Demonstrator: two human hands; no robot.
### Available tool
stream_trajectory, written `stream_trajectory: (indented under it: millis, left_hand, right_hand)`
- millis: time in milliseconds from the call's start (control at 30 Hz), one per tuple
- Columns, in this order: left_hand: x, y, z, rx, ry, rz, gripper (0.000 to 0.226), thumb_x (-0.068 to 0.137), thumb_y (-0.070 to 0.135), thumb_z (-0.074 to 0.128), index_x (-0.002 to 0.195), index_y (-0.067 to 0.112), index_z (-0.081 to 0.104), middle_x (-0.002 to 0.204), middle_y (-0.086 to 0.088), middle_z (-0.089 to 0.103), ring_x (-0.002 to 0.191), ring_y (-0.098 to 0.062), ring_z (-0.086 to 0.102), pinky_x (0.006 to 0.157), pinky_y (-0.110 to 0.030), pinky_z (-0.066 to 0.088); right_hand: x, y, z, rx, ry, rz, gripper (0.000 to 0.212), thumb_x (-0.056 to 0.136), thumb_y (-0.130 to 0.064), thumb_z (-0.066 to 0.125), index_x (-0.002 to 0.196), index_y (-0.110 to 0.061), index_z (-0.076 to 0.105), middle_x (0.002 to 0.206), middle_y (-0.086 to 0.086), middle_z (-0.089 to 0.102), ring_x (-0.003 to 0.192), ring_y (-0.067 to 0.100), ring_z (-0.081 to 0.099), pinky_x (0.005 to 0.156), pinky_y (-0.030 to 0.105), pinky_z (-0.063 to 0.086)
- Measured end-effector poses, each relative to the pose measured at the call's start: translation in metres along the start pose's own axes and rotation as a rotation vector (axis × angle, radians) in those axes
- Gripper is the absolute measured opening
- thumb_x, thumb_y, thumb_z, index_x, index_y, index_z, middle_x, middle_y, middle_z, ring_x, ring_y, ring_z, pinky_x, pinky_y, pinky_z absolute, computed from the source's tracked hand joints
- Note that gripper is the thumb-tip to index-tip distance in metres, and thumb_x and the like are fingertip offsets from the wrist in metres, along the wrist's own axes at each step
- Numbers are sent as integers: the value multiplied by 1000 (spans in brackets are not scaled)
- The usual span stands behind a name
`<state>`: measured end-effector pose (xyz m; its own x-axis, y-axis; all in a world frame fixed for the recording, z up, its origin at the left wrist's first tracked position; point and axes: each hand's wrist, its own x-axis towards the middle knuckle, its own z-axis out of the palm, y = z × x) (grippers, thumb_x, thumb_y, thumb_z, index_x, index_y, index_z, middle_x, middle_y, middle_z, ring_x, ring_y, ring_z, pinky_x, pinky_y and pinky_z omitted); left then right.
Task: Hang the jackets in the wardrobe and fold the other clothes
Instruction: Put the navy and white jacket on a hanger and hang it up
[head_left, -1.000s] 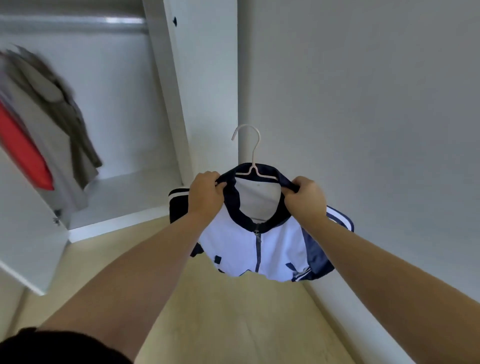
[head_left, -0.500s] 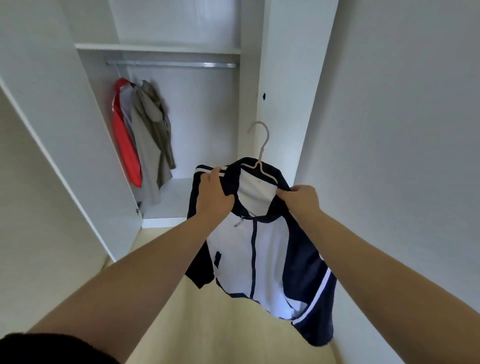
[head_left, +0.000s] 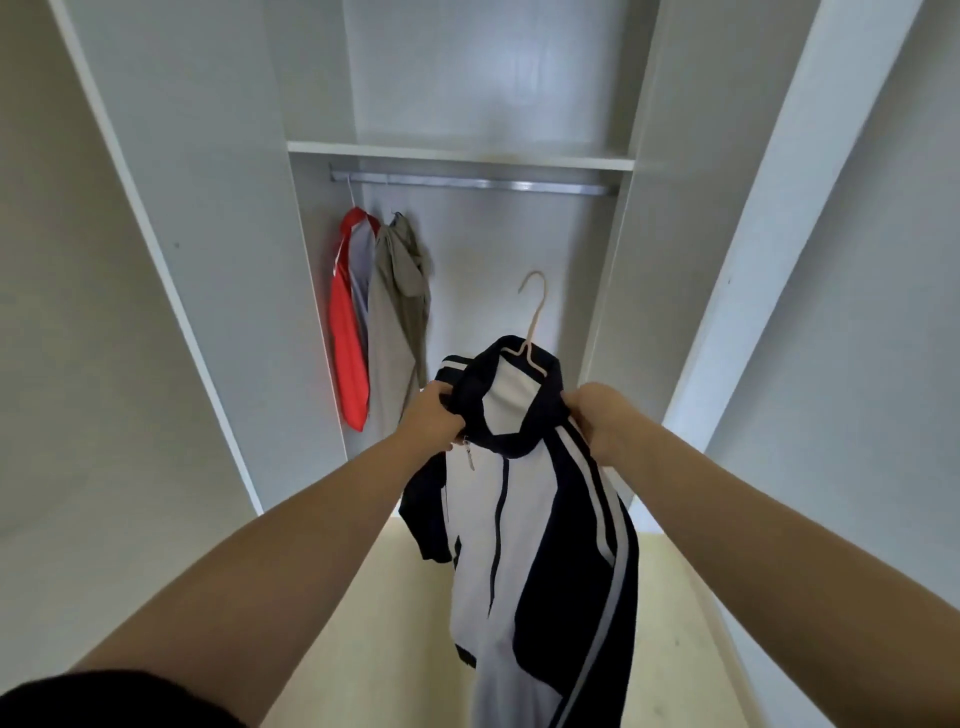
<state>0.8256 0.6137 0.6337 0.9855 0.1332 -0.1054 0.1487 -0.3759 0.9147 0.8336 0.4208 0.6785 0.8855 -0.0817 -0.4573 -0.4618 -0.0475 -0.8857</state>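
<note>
- While both arms reach forward, an open white wardrobe fills the view; its doors stand swung out at left and right, and a pale wood floor shows below.
- Shelf spans the wardrobe near the top. Just under it runs a metal rail, side to side.
- Navy-and-white jacket is held up in front of the wardrobe opening, well below the rail and not on it. Zip front faces the camera, zip closed most of the way; white stripes run down the sleeve on the right. Body hangs down over the floor.
- Tan hooded jacket hangs from the rail at the left end, inside the wardrobe.
- Red jacket with a grey lining hangs just beside the tan one, closer to the left wall; the two touch.
- Left hand grasps the navy collar and shoulder on its side, fingers curled into the cloth.
- Right hand grasps the collar on the other side, fingers clenched round the fabric.
- Pale hanger sits inside the navy jacket's neck; hook sticks up above the collar, free, touching nothing.
- Zip pull dangles just under the left hand.
</note>
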Motion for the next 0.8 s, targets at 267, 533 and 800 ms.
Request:
stream_trajectory:
  millis: [267, 533, 800]
  left_hand:
    - [141, 0, -91, 58, 17, 18, 33, 83, -12, 52, 113, -1, 61, 88, -11, 61, 75, -21, 58, 70, -28, 51]
    - [257, 30, -104, 258, -580, 1, 48, 93, 50, 52, 97, 6, 70, 92, -7, 73, 80, -15, 70, 81, -31, 57]
    - [394, 46, -93, 504, -322, 52, 25, 95, 24, 53, 72, 15, 61, 67, 0, 61, 59, -14, 60, 51, -19, 49]
  right_hand:
    - [89, -66, 84, 134, -272, 20, 15, 97, -1, 46, 87, -2, 57, 78, 9, 62, 71, 20, 60, 67, 29, 54]
    - [235, -128, 144, 121, -216, -42, 7, 92, -3, 58, 90, -10, 58, 76, 2, 63, 66, 12, 58, 65, 26, 46]
    - [371, -199, 185, 74, -284, -51, 6, 92, -5, 60, 88, -10, 59, 84, 2, 64, 75, 12, 61, 96, 34, 45]
